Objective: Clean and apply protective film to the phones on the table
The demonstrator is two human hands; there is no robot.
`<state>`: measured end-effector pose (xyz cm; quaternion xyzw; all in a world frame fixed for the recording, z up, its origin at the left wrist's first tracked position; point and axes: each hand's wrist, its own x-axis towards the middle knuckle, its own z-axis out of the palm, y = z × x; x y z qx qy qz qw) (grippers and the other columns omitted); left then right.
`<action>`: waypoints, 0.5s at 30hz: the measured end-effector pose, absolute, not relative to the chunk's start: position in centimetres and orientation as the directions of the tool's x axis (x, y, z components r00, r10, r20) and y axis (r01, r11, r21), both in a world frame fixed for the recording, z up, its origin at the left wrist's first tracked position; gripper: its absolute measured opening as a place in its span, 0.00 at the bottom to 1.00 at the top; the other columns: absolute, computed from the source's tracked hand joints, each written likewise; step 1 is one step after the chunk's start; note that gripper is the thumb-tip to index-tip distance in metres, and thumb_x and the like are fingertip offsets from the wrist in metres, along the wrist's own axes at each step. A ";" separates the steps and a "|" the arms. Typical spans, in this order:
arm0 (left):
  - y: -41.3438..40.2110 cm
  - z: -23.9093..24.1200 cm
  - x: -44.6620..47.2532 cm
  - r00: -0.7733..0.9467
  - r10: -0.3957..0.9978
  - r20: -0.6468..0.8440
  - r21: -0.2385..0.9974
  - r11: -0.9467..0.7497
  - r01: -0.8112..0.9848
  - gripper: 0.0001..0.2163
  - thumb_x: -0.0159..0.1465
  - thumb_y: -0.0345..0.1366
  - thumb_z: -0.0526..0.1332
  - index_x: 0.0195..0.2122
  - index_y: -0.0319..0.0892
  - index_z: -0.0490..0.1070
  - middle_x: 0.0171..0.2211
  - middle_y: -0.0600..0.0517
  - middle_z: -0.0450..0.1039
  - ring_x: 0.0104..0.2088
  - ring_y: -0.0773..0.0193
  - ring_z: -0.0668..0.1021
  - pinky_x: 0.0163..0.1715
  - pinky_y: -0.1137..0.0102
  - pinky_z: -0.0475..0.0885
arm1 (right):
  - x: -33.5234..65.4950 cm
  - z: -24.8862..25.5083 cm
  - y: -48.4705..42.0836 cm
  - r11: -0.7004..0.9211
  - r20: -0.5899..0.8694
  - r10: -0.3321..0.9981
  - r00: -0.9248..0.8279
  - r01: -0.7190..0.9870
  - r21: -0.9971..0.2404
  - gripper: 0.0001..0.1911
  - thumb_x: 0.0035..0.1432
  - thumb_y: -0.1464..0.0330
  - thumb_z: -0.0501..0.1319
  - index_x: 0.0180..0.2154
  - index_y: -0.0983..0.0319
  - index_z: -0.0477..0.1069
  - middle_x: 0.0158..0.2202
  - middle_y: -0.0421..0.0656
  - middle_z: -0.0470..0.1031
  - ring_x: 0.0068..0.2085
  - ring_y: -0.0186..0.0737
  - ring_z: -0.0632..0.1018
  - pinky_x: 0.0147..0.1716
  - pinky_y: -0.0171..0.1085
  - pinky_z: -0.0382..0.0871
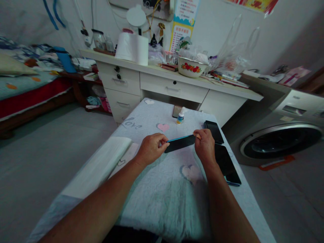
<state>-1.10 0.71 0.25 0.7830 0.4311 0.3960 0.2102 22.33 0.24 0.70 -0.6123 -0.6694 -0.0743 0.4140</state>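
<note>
A dark smartphone with a blue edge (181, 143) is held sideways and tilted above the cloth-covered table (162, 189). My left hand (152, 147) pinches its left end between thumb and fingers. At the other end, my right hand (204, 145) has its fingers closed round the phone's corner. Just past the right hand lies a black phone (214, 131). Nearer to me, a larger black-screened device (227, 165) rests flat, partly hidden by my right forearm. Beyond the held phone stand a small white spray bottle (180, 116) and, behind it, a phone-like flat object (176, 111).
Folded white cloth or paper (106, 165) covers the table's left side. A white desk (174, 88) at the back carries a flowered bowl (191, 66), a paper roll (133, 49) and plastic bags (235, 60). To the right is a washing machine (280, 125); a bed (27, 84) stands left.
</note>
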 end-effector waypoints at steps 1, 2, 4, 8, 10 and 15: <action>0.7 0.3 -1.1 0.314 0.841 0.441 0.670 -0.541 0.508 0.01 0.56 0.31 0.63 0.29 0.40 0.73 0.23 0.56 0.70 0.23 0.73 0.68 0.26 0.76 0.61 | 22.4 0.7 0.3 0.234 0.645 0.758 0.100 0.881 -0.412 0.13 0.55 0.75 0.51 0.35 0.63 0.75 0.35 0.46 0.67 0.36 0.42 0.71 0.39 0.41 0.66; 0.7 0.3 -1.1 0.314 0.840 0.442 0.669 -0.542 0.508 0.01 0.56 0.30 0.63 0.29 0.40 0.73 0.23 0.56 0.70 0.23 0.73 0.68 0.26 0.76 0.61 | 22.5 0.7 0.3 0.230 0.645 0.757 0.105 0.881 -0.414 0.13 0.55 0.75 0.51 0.34 0.63 0.75 0.34 0.46 0.67 0.36 0.42 0.71 0.39 0.41 0.66; 0.6 0.4 -1.1 0.316 0.842 0.438 0.668 -0.540 0.512 0.01 0.56 0.30 0.63 0.29 0.40 0.73 0.24 0.56 0.70 0.23 0.73 0.68 0.26 0.76 0.61 | 22.7 0.7 0.4 0.222 0.647 0.754 0.113 0.883 -0.414 0.13 0.55 0.75 0.51 0.34 0.63 0.75 0.34 0.46 0.67 0.36 0.42 0.71 0.39 0.41 0.66; 0.6 0.5 -1.1 0.314 0.845 0.434 0.668 -0.535 0.517 0.01 0.56 0.30 0.63 0.29 0.40 0.73 0.24 0.56 0.70 0.23 0.73 0.68 0.26 0.75 0.62 | 23.1 0.5 0.6 0.216 0.652 0.747 0.133 0.879 -0.426 0.13 0.55 0.75 0.51 0.34 0.63 0.75 0.35 0.47 0.68 0.36 0.42 0.72 0.41 0.42 0.66; 0.5 0.5 -1.1 0.312 0.843 0.439 0.669 -0.538 0.513 0.00 0.56 0.30 0.63 0.29 0.40 0.73 0.24 0.56 0.70 0.23 0.73 0.68 0.26 0.75 0.62 | 23.3 0.3 0.8 0.211 0.653 0.742 0.149 0.873 -0.439 0.13 0.55 0.75 0.52 0.34 0.63 0.75 0.35 0.47 0.69 0.37 0.43 0.72 0.42 0.43 0.66; 0.6 0.4 -1.1 0.314 0.839 0.445 0.665 -0.544 0.513 0.01 0.56 0.30 0.63 0.29 0.40 0.73 0.23 0.56 0.71 0.23 0.73 0.68 0.25 0.76 0.62 | 23.6 0.1 1.0 0.198 0.643 0.736 0.213 0.840 -0.506 0.11 0.55 0.71 0.53 0.33 0.63 0.75 0.34 0.47 0.73 0.37 0.44 0.73 0.43 0.43 0.67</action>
